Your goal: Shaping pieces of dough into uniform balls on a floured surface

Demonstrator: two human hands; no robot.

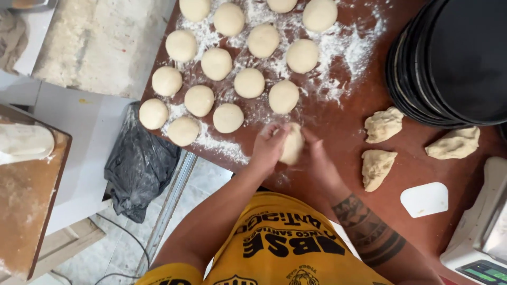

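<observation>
Both hands, left (268, 149) and right (319, 161), cup one dough ball (292, 143) between curled fingers at the desk's (338, 126) near edge (floured balls (228, 117) sit just beyond, rough pieces (377, 168) to the right).

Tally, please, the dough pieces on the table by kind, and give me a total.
Rounded dough balls on the flour: 15
Held dough ball: 1
Rough dough pieces: 3
Total: 19
</observation>
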